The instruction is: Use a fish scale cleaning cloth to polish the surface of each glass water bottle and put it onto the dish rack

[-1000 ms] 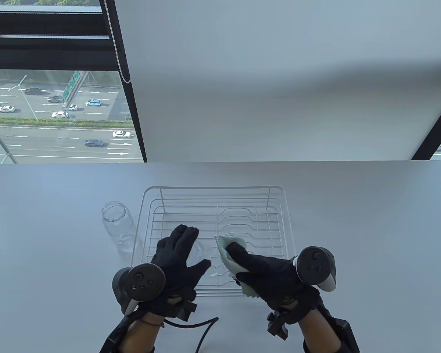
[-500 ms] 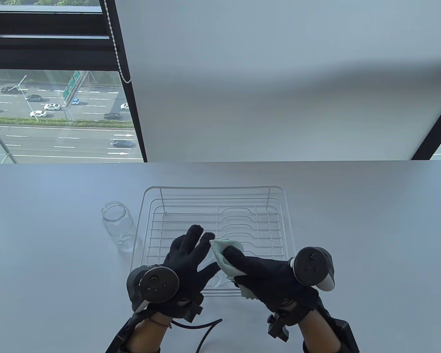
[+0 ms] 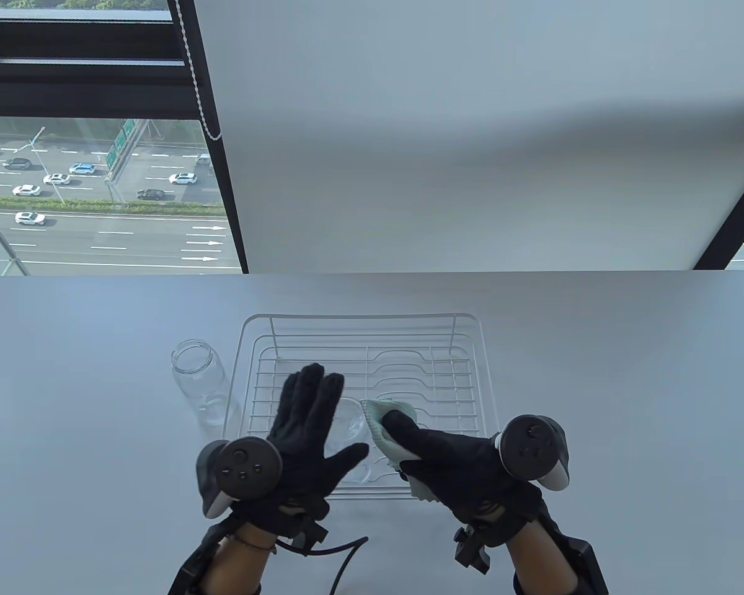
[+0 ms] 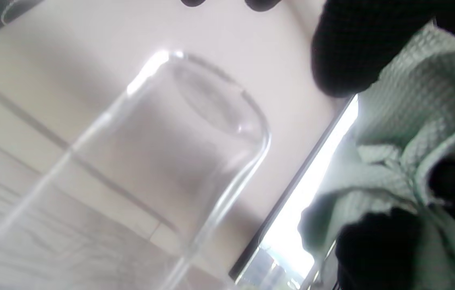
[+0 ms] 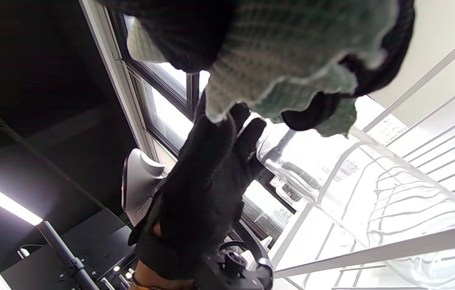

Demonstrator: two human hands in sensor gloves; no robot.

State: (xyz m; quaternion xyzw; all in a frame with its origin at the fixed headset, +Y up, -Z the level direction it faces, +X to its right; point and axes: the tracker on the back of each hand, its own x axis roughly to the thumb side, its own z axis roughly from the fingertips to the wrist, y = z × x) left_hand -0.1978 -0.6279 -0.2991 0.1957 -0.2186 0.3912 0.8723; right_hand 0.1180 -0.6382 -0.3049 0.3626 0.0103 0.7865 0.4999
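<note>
A white wire dish rack (image 3: 465, 347) is seen at the centre of a pale table (image 3: 626, 384), photographed from above. Low in the frame, two hands in black sensor gloves are held over the rack's near half.

Between them a clear glass bottle (image 3: 350, 427) is seen above the rack's near wires, its base toward the top of the frame. Whether it rests on the wires or is lifted just clear of them cannot be told. The left hand (image 3: 313, 427) is laid against the bottle's left side with fingers straight and spread; nothing is curled round the glass. The right hand (image 3: 437, 455) is closed round a bunched, pale green fish scale cloth (image 3: 387, 427), which is pressed to the bottle's right side. In the left wrist view the bottle's rounded base (image 4: 219, 104) fills the middle, with the cloth (image 4: 416, 133) just beside it at the right edge.

A second bottle (image 3: 198, 378) stands upright with its mouth open on the table, just beside the rack's left edge, untouched.

The step in hand is judged to be the polishing of the first bottle. For the next move, the glass would probably need to be turned under the flat left palm so that unwiped surface is brought to the cloth, and then settled securely on the wires before it is let go. The smooth glass is likely to roll if support is withdrawn too early.
</note>
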